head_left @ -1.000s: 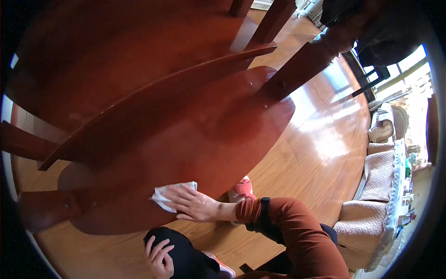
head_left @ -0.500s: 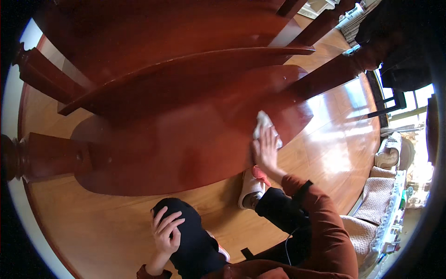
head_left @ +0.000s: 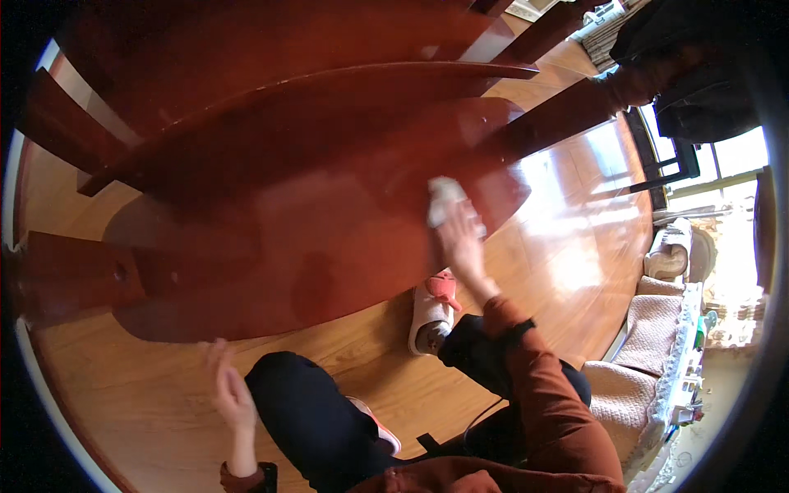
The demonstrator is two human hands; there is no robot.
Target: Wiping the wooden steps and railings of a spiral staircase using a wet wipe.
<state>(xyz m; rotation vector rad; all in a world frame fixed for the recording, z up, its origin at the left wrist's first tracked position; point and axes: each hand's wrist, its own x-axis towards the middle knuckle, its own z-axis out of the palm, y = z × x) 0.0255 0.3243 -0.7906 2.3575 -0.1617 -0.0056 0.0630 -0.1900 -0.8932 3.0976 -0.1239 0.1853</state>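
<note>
A: What takes up the most room?
B: A wooden floor (head_left: 181, 374), then a red-brown board (head_left: 312, 255) with rounded ends, stretching from left to right above it.
A: After those?
B: A sofa (head_left: 649, 337) with pale quilted covers, over at the right. Nearer, a bent knee (head_left: 288, 386) in dark trousers, and right of it a pale slipper (head_left: 426, 316) with a pink front.
A: The hands?
B: The left hand (head_left: 233, 397) is just left of the knee — its grip is loose and bare, fingers slightly parted. The right hand (head_left: 462, 244) is over the board; its grip has hold of a white cloth (head_left: 444, 195), though blur hides how tightly.
A: Where's the cloth?
B: Toward the board's right end, poking out beyond the fingertips.
</note>
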